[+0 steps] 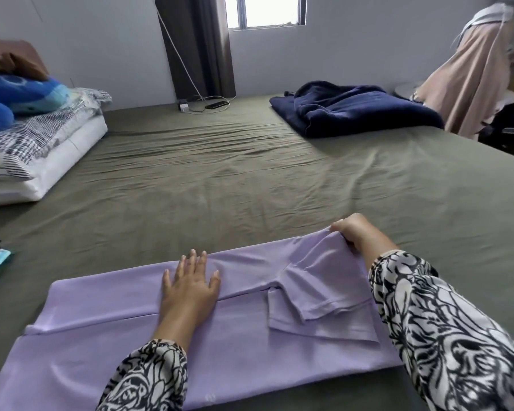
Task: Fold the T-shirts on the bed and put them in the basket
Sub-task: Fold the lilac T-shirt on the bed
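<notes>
Pinching smooth lilac T-shirt (107, 315), right hand (356, 232); left hand (190, 289) flat.

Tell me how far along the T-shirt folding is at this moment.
Done: the lilac T-shirt lies flat on the bed, sides and sleeves folded in. In hand: the left hand presses its middle while the right hand grips the far right end. Left: fold it across and basket it; no basket shows.
</notes>
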